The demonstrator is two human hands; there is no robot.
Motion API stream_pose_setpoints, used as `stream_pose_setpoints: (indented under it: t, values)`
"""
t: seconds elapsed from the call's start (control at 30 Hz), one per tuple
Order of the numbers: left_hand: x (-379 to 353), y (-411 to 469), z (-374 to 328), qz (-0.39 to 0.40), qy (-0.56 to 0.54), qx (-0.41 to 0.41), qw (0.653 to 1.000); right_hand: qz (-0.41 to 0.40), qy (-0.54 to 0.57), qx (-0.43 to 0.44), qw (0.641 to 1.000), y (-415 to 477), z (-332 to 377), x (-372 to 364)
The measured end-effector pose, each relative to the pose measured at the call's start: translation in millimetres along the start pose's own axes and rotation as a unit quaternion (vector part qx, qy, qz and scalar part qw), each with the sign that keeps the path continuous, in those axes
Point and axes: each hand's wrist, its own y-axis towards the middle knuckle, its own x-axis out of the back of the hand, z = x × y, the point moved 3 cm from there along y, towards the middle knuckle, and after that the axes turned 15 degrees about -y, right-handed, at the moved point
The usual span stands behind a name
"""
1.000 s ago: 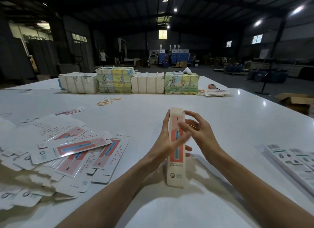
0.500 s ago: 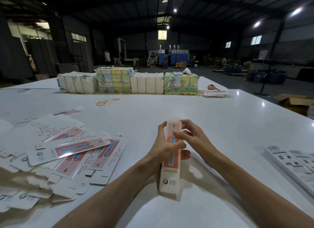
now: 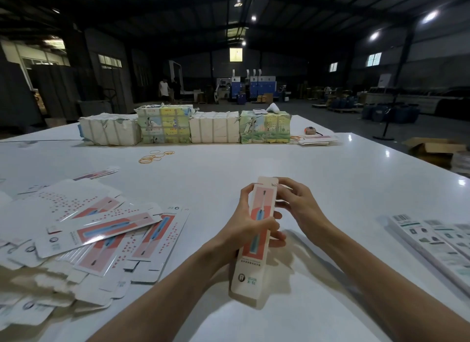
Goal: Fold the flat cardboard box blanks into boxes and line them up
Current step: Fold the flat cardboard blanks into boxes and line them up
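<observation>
We hold the box point(image 3: 250, 270) over the tabletop point(image 3: 254, 161) at 6 o'clock; left hand point(image 3: 244, 229) grips its middle, right hand point(image 3: 300, 204) pinches its top end; light, thin card, we judge, easily creased.

Brought the box point(image 3: 251, 260) lower over the worktop point(image 3: 330, 178) than a second ago and tipped it, near end swung toward the camera and slightly left. Changed the left hand point(image 3: 241, 229) from straight fingers along the edge to a curled grip round the middle, thumb across the printed face. Moved the right hand point(image 3: 300, 206) up to the top end, fingers point(image 3: 290, 185) now curled against the flap.
</observation>
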Motion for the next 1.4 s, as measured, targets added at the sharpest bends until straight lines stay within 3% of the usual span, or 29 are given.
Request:
stream_pose_setpoints:
  t: [0.43, 0.6, 0.7, 0.97, 1.4]
  values:
    - [1.3, 1.7, 2.4, 0.010, 0.008, 0.017, 1.000, -0.013, -0.048, 0.080, 0.996, -5.2, 10.9, 7.1]
    - [2.1, 2.9, 2.7, 0.004, 0.043, 0.008, 0.999, 0.062, 0.083, 0.006, 0.995, -0.7, 10.9, 7.1]
    - [2.4, 3.9, 4.2, 0.021, 0.041, 0.018, 0.999, 0.064, 0.136, -0.045, 0.988, 0.8, 10.3, 8.3]
    - [2.3, 1.9, 2.7, 0.052, 0.048, 0.014, 0.997, 0.058, 0.143, -0.100, 0.983, 5.4, 2.4, 13.7]
    - [6.1, 2.5, 4.6, 0.078, 0.046, -0.014, 0.996, 0.088, 0.094, -0.062, 0.990, 11.3, -0.4, 24.1]
